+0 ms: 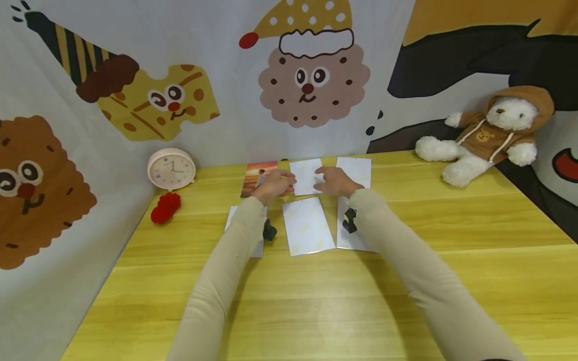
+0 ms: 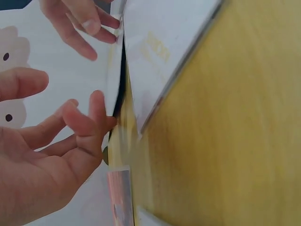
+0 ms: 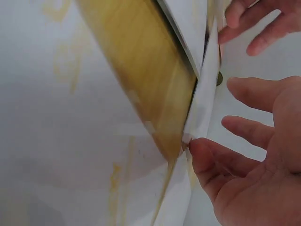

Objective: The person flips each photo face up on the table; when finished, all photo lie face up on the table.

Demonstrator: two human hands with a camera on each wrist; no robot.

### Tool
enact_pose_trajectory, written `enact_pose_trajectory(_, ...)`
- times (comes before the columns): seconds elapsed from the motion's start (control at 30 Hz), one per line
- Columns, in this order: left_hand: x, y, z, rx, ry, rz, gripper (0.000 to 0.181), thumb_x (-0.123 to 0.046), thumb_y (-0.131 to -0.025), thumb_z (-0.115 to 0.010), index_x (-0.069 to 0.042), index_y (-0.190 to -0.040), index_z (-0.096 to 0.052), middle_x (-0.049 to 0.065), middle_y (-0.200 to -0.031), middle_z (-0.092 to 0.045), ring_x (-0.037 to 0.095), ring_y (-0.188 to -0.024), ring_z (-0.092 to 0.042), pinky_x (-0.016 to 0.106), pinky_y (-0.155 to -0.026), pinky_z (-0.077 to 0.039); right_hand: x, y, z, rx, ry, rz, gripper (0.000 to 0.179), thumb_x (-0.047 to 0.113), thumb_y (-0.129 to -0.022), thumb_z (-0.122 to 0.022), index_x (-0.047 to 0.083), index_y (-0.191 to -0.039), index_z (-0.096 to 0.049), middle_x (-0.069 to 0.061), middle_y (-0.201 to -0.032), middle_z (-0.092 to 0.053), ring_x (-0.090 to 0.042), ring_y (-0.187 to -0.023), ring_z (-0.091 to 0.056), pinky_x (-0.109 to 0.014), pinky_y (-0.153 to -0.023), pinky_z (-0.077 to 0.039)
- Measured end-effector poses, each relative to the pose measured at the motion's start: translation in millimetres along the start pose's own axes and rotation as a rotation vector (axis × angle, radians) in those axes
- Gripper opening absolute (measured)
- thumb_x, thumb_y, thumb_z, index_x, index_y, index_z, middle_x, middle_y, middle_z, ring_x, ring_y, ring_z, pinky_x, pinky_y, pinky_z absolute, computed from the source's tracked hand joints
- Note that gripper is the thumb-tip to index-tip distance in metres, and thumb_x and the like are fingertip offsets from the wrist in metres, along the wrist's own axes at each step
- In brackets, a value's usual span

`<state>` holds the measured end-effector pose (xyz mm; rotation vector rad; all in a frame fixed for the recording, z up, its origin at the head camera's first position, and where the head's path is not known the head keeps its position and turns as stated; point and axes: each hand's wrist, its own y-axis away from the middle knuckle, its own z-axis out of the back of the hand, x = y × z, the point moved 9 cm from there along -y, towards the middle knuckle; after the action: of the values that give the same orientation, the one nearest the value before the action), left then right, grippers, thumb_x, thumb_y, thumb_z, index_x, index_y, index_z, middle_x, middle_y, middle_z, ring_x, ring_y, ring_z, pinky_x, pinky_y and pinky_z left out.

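A white rectangular card [image 1: 308,177] lies in the middle of the back row, between the two hands. My left hand [image 1: 275,184] is at its left edge, overlapping the sunset photo print [image 1: 259,173] in the head view; its fingers look loosely bent, some fingertips right at the card's edge. On the other side my right hand [image 1: 336,181] has its lower fingertips at the right edge, thumb and upper fingers spread apart. Another white card [image 1: 359,169] lies behind the right hand. In front are a white card in the middle [image 1: 308,226], one on the right [image 1: 354,240] and one partly under the left sleeve [image 1: 258,249].
A round pink clock [image 1: 171,169] and a red fuzzy object [image 1: 165,208] are at the table's left. At the back right sits a white teddy bear [image 1: 485,131] in a brown hoodie. A printed cloth [image 1: 226,30] hangs behind the wooden table [image 1: 307,306].
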<state>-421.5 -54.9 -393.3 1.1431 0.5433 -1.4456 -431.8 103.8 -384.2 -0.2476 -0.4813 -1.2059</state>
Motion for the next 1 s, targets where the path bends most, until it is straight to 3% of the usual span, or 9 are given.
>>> enact_pose_trajectory(0.13,0.7,0.3,5.9,-0.062,0.025,-0.009,0.040,-0.024,-0.102,-0.055,-0.007,-0.138,-0.057,0.012,-0.125,-0.068,0.020,-0.113,-0.066,0.037,-0.099,-0.052,10.6,0.0,-3.4,0.014,0.039,0.022,0.059,0.027,-0.097,-0.061,-0.001,-0.147,-0.047,-0.026,-0.141,-0.057,-0.042,-0.135,-0.049,-0.051,-0.116,-0.038)
enact_pose_trajectory(0.3,0.8,0.4,13.0,-0.142,0.106,-0.047,0.040,-0.018,-0.098,-0.057,-0.007,-0.136,-0.059,0.016,-0.125,-0.067,0.030,-0.118,-0.064,0.045,-0.102,-0.051,12.4,-3.7,-8.3,0.017,0.049,0.018,0.064,0.036,-0.100,-0.057,0.007,-0.154,-0.039,-0.026,-0.148,-0.050,-0.043,-0.142,-0.037,-0.054,-0.119,-0.032)
enact_pose_trajectory(0.47,0.5,-2.5,12.8,-0.154,0.224,-0.061,0.047,-0.013,-0.097,-0.061,-0.005,-0.142,-0.053,0.017,-0.134,-0.061,0.034,-0.126,-0.058,0.049,-0.107,-0.047,16.2,-5.2,-10.4,0.018,0.025,0.025,0.068,0.042,-0.102,-0.052,0.018,-0.160,-0.026,-0.026,-0.145,-0.052,-0.044,-0.139,-0.038,-0.058,-0.116,-0.035)
enact_pose_trajectory(0.63,-0.5,-5.9,12.5,-0.164,0.345,-0.072,0.060,-0.004,-0.094,-0.064,-0.002,-0.150,-0.041,0.017,-0.139,-0.060,0.031,-0.131,-0.055,0.048,-0.112,-0.044,21.3,-4.0,-9.1,0.033,0.000,0.030,0.065,0.044,-0.104,-0.047,0.025,-0.161,-0.023,-0.028,-0.149,-0.048,-0.049,-0.146,-0.028,-0.064,-0.119,-0.026)
enact_pose_trajectory(0.77,-1.0,-5.8,13.2,-0.170,0.424,-0.083,0.058,0.002,-0.094,-0.062,0.001,-0.149,-0.042,0.019,-0.138,-0.060,0.030,-0.127,-0.057,0.048,-0.112,-0.042,26.2,-5.0,-8.1,0.044,0.002,0.054,0.062,0.043,-0.105,-0.047,0.025,-0.160,-0.027,-0.021,-0.097,-0.066,-0.036,-0.107,-0.056,-0.058,-0.118,-0.033)
enact_pose_trajectory(0.83,-1.6,-5.1,12.7,-0.164,0.450,-0.090,0.056,0.006,-0.094,-0.059,0.002,-0.147,-0.044,0.019,-0.135,-0.061,0.028,-0.119,-0.059,0.049,-0.110,-0.042,27.6,-5.8,-8.7,0.058,0.006,0.065,0.061,0.043,-0.105,-0.047,0.025,-0.160,-0.028,-0.013,-0.072,-0.054,-0.028,-0.079,-0.051,-0.053,-0.114,-0.039)
enact_pose_trajectory(0.87,-2.1,-4.9,12.1,-0.160,0.457,-0.094,0.055,0.007,-0.093,-0.058,0.002,-0.146,-0.044,0.018,-0.132,-0.061,0.026,-0.114,-0.061,0.049,-0.109,-0.042,28.1,-5.7,-8.3,0.061,0.009,0.067,0.060,0.043,-0.105,-0.047,0.026,-0.160,-0.029,-0.011,-0.071,-0.053,-0.024,-0.075,-0.047,-0.051,-0.112,-0.041)
enact_pose_trajectory(0.93,-2.4,-5.5,10.8,-0.150,0.464,-0.102,0.054,0.009,-0.093,-0.058,0.002,-0.145,-0.047,0.016,-0.126,-0.062,0.020,-0.103,-0.062,0.049,-0.109,-0.043,28.9,-5.3,-7.9,0.069,0.011,0.073,0.060,0.042,-0.105,-0.047,0.026,-0.159,-0.029,-0.017,-0.091,-0.066,-0.026,-0.085,-0.056,-0.051,-0.114,-0.040)
enact_pose_trajectory(1.0,-2.3,-6.1,10.0,-0.142,0.465,-0.109,0.053,0.010,-0.092,-0.058,0.002,-0.144,-0.049,0.012,-0.119,-0.062,0.014,-0.094,-0.061,0.049,-0.110,-0.043,29.4,-4.9,-7.6,0.081,0.008,0.074,0.060,0.042,-0.105,-0.047,0.027,-0.160,-0.028,-0.023,-0.127,-0.064,-0.033,-0.109,-0.061,-0.052,-0.117,-0.037)
